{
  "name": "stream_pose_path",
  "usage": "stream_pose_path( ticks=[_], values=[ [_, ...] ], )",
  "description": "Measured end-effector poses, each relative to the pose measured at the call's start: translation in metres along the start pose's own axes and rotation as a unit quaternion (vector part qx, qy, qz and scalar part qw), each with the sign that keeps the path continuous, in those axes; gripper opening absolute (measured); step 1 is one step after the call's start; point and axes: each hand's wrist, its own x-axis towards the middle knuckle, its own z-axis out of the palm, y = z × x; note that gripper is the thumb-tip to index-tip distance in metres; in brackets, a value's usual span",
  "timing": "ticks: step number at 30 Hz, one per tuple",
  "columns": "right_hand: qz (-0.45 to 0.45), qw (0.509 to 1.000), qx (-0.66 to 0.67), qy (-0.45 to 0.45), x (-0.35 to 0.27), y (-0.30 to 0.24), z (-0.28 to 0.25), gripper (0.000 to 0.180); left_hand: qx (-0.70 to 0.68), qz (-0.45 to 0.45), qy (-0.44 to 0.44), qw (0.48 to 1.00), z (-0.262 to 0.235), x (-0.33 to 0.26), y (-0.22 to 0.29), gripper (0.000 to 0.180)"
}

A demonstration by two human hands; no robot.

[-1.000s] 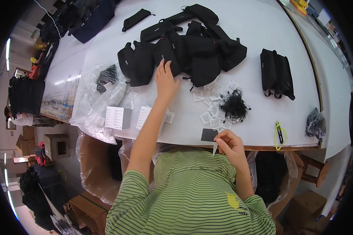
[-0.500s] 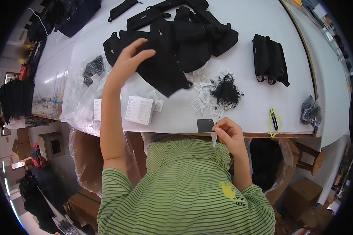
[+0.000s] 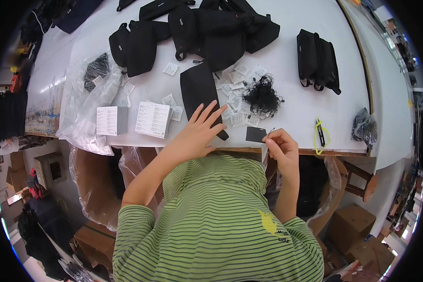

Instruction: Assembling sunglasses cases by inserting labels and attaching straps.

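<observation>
A black fabric pouch (image 3: 197,87) lies lengthwise on the white table in front of me. My left hand (image 3: 199,131) is open, its fingers spread over the pouch's near end. At the table's front edge my right hand (image 3: 284,145) pinches a thin dark string between thumb and fingertips. Just beside those fingertips is a small black card tag (image 3: 255,134) on the table, and a pale tag hangs below them, partly hidden. Beyond the card lies a tangle of black strings (image 3: 263,98), with several small white labels (image 3: 239,70) around it.
Black pouches (image 3: 221,35) are heaped at the back, with another group (image 3: 317,61) at right. Two stacks of white printed cards (image 3: 153,120) stand left of my hand, near a clear plastic bag (image 3: 87,108). Yellow-green snips (image 3: 321,135) lie near the right front edge.
My left hand has come from the far pile toward me, and the black pouch now lies flat on the table. My right hand keeps its pinch near the edge.
</observation>
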Motion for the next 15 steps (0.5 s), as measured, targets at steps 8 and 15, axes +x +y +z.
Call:
stream_pose_path(
  ticks=[8,15],
  values=[
    [-0.014,0.976,-0.205,-0.067,0.016,0.006,0.029,0.007,-0.026,-0.044,0.174,0.983,0.021,-0.026,0.009,0.03],
    [-0.09,0.938,-0.306,-0.136,0.024,0.017,0.076,0.01,-0.043,-0.231,0.393,0.889,0.036,-0.054,0.03,0.026]
  ],
)
